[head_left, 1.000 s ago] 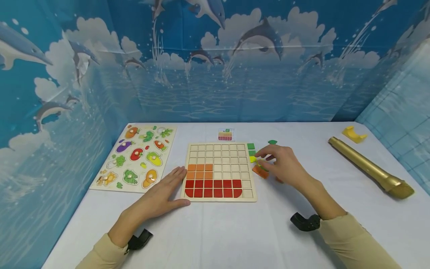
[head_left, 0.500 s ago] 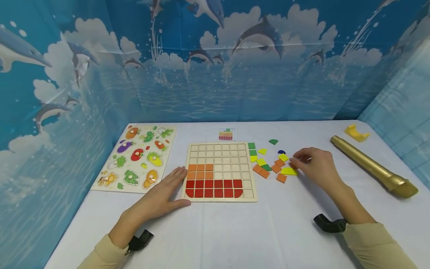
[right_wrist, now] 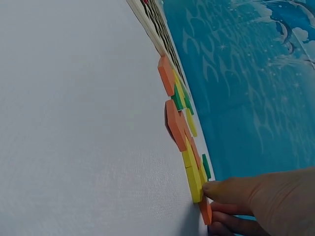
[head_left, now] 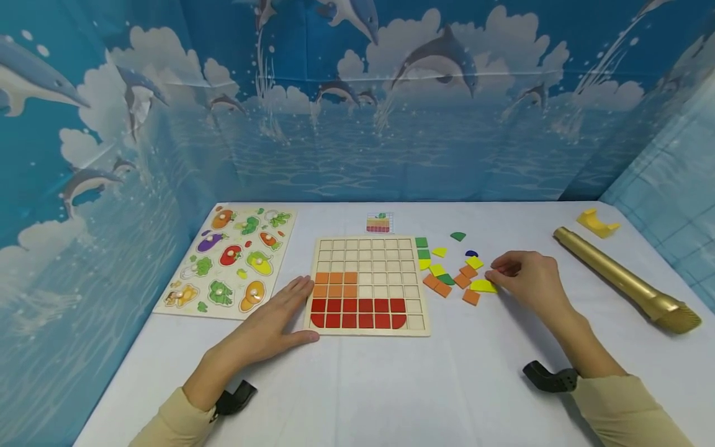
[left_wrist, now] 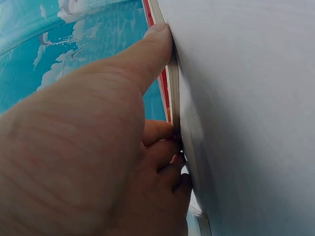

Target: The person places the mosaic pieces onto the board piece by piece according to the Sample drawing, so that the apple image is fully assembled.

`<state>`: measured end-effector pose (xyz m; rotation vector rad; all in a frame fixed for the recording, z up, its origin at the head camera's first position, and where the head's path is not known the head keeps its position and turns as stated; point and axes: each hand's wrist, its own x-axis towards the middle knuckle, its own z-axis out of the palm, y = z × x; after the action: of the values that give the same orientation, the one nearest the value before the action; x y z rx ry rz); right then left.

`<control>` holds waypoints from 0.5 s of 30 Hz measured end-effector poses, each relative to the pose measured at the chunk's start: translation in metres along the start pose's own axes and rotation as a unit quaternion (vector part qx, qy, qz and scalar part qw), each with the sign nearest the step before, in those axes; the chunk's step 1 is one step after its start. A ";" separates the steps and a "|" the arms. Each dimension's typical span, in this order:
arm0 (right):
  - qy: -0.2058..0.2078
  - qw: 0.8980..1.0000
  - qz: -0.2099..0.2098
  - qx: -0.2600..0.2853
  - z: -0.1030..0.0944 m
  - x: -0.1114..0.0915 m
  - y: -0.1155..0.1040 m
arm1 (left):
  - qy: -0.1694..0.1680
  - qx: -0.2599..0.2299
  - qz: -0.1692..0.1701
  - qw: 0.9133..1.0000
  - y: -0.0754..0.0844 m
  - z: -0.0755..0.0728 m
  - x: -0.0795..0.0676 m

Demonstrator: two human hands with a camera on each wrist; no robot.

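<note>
My left hand (head_left: 279, 316) lies flat with straight fingers along the left edge of a wooden grid board (head_left: 385, 254); in the left wrist view the thumb (left_wrist: 160, 42) touches the board's edge. Red tiles (head_left: 357, 313) fill most of its two lowest rows, with orange tiles (head_left: 335, 285) above them at the left. My right hand (head_left: 527, 279) is at the right end of the loose pieces. Its thumb and fingers pinch an orange tile (right_wrist: 205, 212), mostly hidden from the head view, beside a yellow piece (head_left: 483, 285).
Loose green tiles (head_left: 422, 248), orange tiles (head_left: 471, 298) and a dark blue piece (head_left: 472, 253) lie right of the board. A picture card (head_left: 380, 222) is behind it. A vegetable puzzle (head_left: 229, 261) stands left; a gold microphone-shaped object (head_left: 625, 279) and yellow holder (head_left: 598, 223) lie right.
My right hand has moved right, from beside the board to the far end of the loose pieces, uncovering many of them. The left hand has stayed on the board's edge.
</note>
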<state>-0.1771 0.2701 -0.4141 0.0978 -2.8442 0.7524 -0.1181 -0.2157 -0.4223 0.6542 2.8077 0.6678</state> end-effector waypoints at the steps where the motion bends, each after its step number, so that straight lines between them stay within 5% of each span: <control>1: -0.002 1.000 0.001 -0.003 0.000 0.000 -0.001 | 0.000 -0.001 0.000 1.000 0.000 0.000 0.000; 15: -0.023 0.999 -0.024 -0.013 -0.006 0.002 0.001 | -0.001 0.002 -0.001 1.000 -0.002 0.000 0.000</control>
<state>-0.1779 0.2741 -0.4097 0.1798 -2.8823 0.7123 -0.1189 -0.2171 -0.4230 0.6517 2.8086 0.6626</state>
